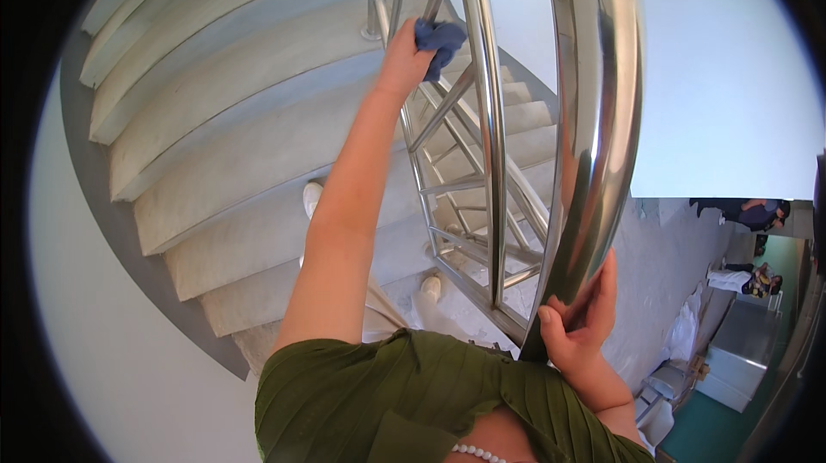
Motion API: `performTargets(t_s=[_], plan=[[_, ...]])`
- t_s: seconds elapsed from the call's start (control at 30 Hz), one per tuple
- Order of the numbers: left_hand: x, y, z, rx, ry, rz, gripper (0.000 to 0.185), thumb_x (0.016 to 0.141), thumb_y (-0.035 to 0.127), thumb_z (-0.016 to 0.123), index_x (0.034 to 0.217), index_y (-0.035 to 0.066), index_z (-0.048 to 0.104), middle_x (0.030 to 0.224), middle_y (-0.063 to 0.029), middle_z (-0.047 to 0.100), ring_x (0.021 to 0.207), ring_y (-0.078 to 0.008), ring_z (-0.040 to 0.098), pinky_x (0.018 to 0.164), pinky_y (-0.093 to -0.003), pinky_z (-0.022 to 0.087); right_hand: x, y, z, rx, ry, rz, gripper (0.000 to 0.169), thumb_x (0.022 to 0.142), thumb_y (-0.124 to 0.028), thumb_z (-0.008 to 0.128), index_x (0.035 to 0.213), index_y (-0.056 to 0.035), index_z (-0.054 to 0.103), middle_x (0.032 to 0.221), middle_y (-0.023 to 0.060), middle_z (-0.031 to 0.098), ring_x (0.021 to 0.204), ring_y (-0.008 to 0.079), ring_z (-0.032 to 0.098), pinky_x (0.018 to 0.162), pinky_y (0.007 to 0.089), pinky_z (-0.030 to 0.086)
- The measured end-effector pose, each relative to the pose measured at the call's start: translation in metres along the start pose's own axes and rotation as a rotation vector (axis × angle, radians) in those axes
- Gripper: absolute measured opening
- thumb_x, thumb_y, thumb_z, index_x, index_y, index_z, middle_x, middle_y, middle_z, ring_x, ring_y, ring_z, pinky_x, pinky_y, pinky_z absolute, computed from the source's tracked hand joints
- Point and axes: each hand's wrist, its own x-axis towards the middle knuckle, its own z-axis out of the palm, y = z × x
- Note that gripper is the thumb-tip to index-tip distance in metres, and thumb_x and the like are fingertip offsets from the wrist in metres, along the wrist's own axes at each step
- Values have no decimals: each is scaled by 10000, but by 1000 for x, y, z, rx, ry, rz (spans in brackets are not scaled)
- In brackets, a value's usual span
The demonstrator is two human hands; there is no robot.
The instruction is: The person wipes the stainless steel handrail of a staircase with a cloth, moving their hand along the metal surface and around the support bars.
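Observation:
My left hand (405,63) reaches out over the stairs and grips a crumpled blue cloth (441,47). The cloth lies among the thin tubes of a stainless-steel stair railing (492,140); whether it wraps around one of them is hard to tell. Lower right, my right hand (584,337) holds the thick polished handrail (603,108), thumb on one side and fingers on the other. Part of its grip is hidden behind the tube. Concrete steps (258,95) run along the left of the railing.
My shoes (430,289) rest at the lower steps. Past the railing another flight (529,118) is visible. To the right are a concrete floor (645,269), a metal-topped box (742,347), a white plastic bag (685,327) and people (748,277) farther off.

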Motion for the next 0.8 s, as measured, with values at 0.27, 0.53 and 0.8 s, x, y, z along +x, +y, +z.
performTargets(t_s=[0.27, 0.53, 0.8], plan=[[-77, -152, 18, 696, -36, -168, 519, 870, 185, 675, 1357, 71, 537, 1376, -261, 519, 1308, -392, 486, 1084, -452, 400, -13, 5, 0, 83, 87, 98, 1039, 811, -95, 755, 1540, 142, 53, 1500, 220, 396, 1320, 235, 468, 1040, 301, 401], [-110, -135, 25, 881, -158, -613, 680, 915, 185, 595, 1553, 152, 361, 1484, -227, 448, 1341, -357, 477, 1099, -449, 407, -33, 13, 0, 71, 70, 94, 1015, 821, -112, 774, 1529, 156, 98, 1505, 240, 384, 1366, 260, 427, 1075, 333, 381], [-121, 10, 1, -143, 158, -366, 738, 829, -44, 544, 1529, 81, 348, 1351, -171, 586, 1174, -223, 611, 1000, -327, 482, -6, 7, -1, 54, 89, -1, 983, 816, 1, 736, 1550, 114, 92, 1484, 237, 430, 1320, 258, 499, 995, 297, 459]])
